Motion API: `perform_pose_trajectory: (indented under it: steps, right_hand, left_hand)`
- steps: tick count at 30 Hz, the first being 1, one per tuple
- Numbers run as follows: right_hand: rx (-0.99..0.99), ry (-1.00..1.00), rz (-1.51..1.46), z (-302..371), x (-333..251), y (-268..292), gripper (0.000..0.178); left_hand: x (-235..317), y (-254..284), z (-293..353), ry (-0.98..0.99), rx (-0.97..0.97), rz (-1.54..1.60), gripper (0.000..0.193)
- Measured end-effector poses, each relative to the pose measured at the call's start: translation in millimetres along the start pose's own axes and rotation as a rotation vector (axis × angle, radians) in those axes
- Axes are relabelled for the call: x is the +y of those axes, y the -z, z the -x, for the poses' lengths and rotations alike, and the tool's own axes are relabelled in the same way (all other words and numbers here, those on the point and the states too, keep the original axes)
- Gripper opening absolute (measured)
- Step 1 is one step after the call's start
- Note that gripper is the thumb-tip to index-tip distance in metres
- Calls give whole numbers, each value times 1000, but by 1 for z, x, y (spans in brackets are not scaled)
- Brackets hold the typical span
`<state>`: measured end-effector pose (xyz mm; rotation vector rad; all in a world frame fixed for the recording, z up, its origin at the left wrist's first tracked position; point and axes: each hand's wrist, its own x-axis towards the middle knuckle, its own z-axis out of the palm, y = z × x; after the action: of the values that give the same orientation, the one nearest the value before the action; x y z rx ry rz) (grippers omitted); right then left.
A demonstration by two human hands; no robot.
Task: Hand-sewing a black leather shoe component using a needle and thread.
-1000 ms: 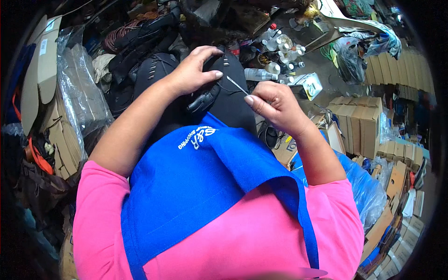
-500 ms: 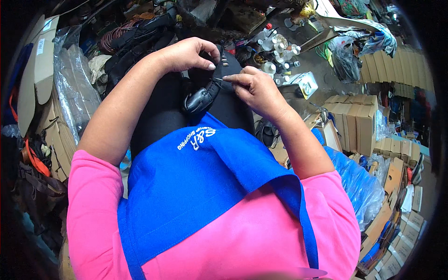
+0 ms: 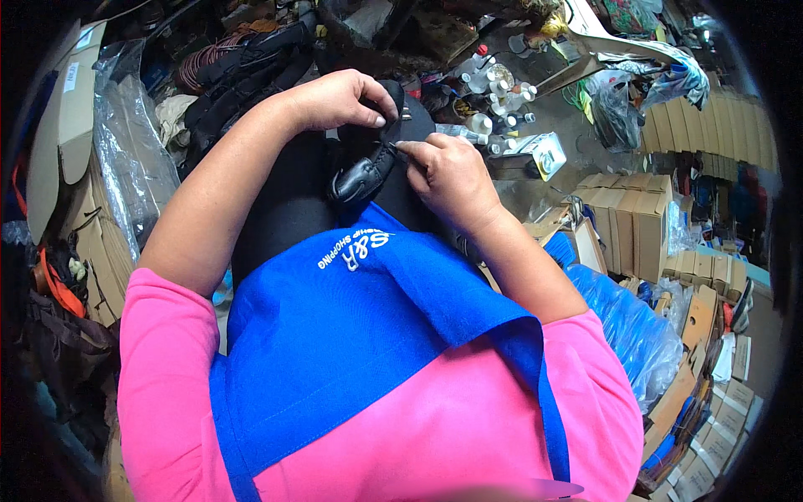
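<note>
Right hand [image 3: 452, 177] has moved in to the black shoe [image 3: 360, 179] — fingers pinched together — left hand [image 3: 341, 99] clamped on it.

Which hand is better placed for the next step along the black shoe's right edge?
Probably the right hand: its fingertips are right beside that edge of the black shoe, while the left hand is up at the shoe's far end.

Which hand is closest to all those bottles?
The right hand, fingers by the black shoe. The left hand is farther from the bottles, at the shoe's other side.
</note>
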<state>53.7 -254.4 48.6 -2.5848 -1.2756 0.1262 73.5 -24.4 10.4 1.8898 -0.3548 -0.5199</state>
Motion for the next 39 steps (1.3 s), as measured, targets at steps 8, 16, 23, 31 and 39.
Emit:
perform_pose_trajectory:
  steps: [8, 16, 23, 31, 39]
  right_hand:
    - [61, 24, -10, 4, 3, -9, 21]
    - [35, 78, -13, -4, 4, -3, 22]
    - [37, -18, -18, 0, -2, -7, 18]
    - [-31, -109, -350, -9, 24, -11, 19]
    - [-185, -94, -708, -14, 55, -21, 22]
  left_hand:
    - [2, 0, 8, 6, -13, -4, 28]
    - [-6, -4, 2, -4, -11, 91, 26]
    - [-3, -6, -3, -54, -23, 88, 20]
    - [-10, -7, -8, -96, 38, -102, 23]
    - [-11, -1, -8, -162, -5, -193, 30]
